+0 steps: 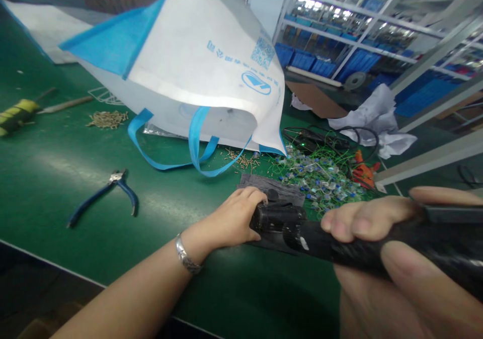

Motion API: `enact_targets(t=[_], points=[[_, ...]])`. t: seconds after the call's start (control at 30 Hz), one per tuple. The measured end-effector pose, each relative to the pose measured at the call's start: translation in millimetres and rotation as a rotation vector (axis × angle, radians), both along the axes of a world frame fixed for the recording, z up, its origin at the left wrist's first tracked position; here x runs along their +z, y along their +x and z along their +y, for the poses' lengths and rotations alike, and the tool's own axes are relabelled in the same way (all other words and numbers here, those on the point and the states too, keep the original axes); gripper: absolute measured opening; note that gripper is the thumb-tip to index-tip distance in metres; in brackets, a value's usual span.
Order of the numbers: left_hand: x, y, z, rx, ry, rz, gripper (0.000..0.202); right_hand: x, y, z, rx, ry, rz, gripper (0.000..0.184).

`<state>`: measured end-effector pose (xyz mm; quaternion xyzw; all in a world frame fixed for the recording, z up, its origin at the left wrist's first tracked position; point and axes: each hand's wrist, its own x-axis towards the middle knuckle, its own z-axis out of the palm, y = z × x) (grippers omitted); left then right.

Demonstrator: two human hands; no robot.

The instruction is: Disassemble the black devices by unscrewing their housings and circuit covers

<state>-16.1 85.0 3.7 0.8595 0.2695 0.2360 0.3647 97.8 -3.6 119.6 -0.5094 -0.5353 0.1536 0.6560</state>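
Black tool (319, 241), white bag (204, 52) behind, possibly screws (246, 161)

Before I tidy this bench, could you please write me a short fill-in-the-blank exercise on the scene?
The cylindrical tool in the right hand is coloured ____.
The silver bracelet circles the ____ wrist.
The white tote bag has ____ handles.
The tabletop under the pliers is ____.
Missing words: black; left; blue; green.
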Motion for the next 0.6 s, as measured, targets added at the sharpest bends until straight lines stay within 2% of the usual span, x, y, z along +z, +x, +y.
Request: enact_targets(t=[0.07,0.13,0.3,0.47,0.6], points=[[1.4,-1,0,-0.005,0.006,0.033,0.060,-5.4,-1,5,0.065,0.075,0.137,0.031],[3.3,-1,0,-0.008,0.019,0.064,0.058,-9.9,0,8,0.109,0.080,0.189,0.033],[4.5,0,-1,0.019,0.073,0.106,0.055,-15.8,2,9,0.148,0.065,0.143,0.032],[3.6,0,-2,0.014,0.114,0.112,0.053,-14.6,2,8,0.202,0.050,0.072,0.031],[4.4,1,-2,0.021,0.126,0.122,0.052,-11.7,4,5,0.165,0.036,0.026,0.030]])
